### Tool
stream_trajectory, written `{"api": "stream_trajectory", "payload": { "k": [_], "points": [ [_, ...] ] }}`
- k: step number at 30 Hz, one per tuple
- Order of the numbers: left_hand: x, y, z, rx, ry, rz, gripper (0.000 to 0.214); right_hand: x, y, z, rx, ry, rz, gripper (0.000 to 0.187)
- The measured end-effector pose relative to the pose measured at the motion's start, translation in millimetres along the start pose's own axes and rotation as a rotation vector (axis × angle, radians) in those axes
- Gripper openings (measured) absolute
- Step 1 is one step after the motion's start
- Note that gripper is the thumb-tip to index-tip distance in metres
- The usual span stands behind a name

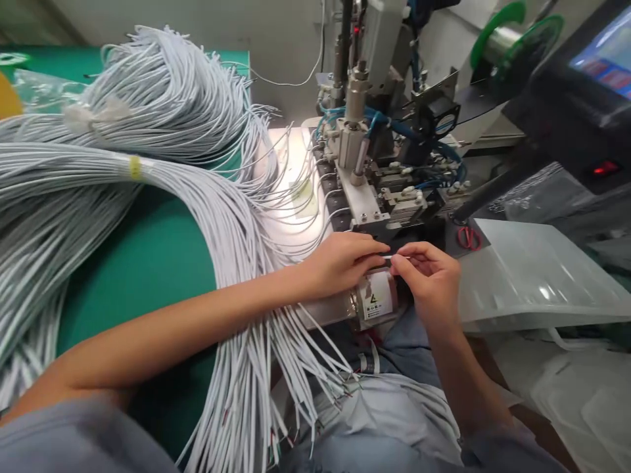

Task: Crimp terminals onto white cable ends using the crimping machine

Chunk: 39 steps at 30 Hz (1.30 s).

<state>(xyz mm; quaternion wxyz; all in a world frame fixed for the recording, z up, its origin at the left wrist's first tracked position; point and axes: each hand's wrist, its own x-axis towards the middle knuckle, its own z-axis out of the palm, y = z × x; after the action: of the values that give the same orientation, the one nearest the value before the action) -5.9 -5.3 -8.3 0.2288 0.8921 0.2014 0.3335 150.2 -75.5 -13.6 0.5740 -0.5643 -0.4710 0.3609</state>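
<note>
My left hand [342, 263] and my right hand [428, 279] meet in front of a metal machine [367, 197]. Both pinch the end of one thin white wire [391, 257] between thumb and fingertips, just below the machine's front block. A white warning label [378, 295] on a metal cylinder sits right under my hands. A big bundle of white wires [148, 171] lies over the green table [148, 263] at the left, and its loose ends hang down past my left forearm onto my lap.
Red-handled scissors [468, 238] lie right of the machine. A clear plastic sheet [532, 276] covers the right side. A green spool [513, 33] and a dark box with a screen [591, 72] stand at the top right. Yellow tape [135, 167] binds the bundle.
</note>
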Motion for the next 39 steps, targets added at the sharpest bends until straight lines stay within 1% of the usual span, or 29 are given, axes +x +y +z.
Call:
{"api": "stream_trajectory", "payload": {
  "k": [2,4,6,11,15,19,24,25,27,29,30,32,36,39],
  "points": [
    [1.2,-2.4,-0.4,-0.034,0.021,-0.019,0.021,6.0,3.2,0.3,0.129,-0.018,0.007,0.015],
    [0.8,-2.2,-1.5,-0.053,0.012,-0.033,0.020,8.9,6.0,1.1,0.240,-0.096,0.044,0.018],
    [-0.1,-0.8,-2.7,-0.062,-0.016,-0.048,0.020,11.0,7.6,1.8,0.266,-0.150,0.059,0.018],
    [-0.3,1.3,-4.2,-0.104,-0.083,-0.122,0.022,15.9,5.1,1.5,0.033,-0.168,-0.068,0.018],
    [1.0,2.3,-4.7,-0.134,-0.090,-0.150,0.023,17.4,1.4,-1.6,-0.014,-0.183,-0.146,0.015],
    [1.0,1.7,-4.2,-0.103,-0.087,-0.133,0.023,18.9,1.7,-3.6,-0.054,-0.194,-0.183,0.014],
    [0.0,0.8,-2.8,-0.071,-0.059,-0.100,0.022,19.6,4.0,-3.7,-0.266,-0.123,-0.274,0.018],
    [-0.2,1.2,-2.6,-0.073,-0.054,-0.095,0.022,19.9,3.6,-4.7,-0.283,-0.125,-0.274,0.019],
    [-0.5,2.3,-2.4,-0.062,-0.056,-0.084,0.022,21.0,2.0,-7.7,-0.285,-0.171,-0.246,0.020],
    [-0.6,3.2,-2.0,-0.014,-0.065,-0.071,0.023,22.1,0.3,-10.1,-0.282,-0.230,-0.215,0.020],
    [-0.6,3.4,-1.7,0.019,-0.067,-0.066,0.024,22.2,-0.2,-10.2,-0.282,-0.239,-0.213,0.020],
    [-0.8,3.5,-0.9,0.073,-0.055,-0.060,0.025,20.9,0.3,-7.3,-0.266,-0.195,-0.223,0.021],
    [-2.2,3.8,0.6,0.087,0.001,-0.052,0.026,12.6,6.0,8.0,-0.190,-0.004,-0.185,0.025],
    [-3.1,4.9,1.3,0.088,0.027,-0.024,0.025,6.4,10.2,16.7,-0.198,0.093,-0.187,0.024]
  ]
}}
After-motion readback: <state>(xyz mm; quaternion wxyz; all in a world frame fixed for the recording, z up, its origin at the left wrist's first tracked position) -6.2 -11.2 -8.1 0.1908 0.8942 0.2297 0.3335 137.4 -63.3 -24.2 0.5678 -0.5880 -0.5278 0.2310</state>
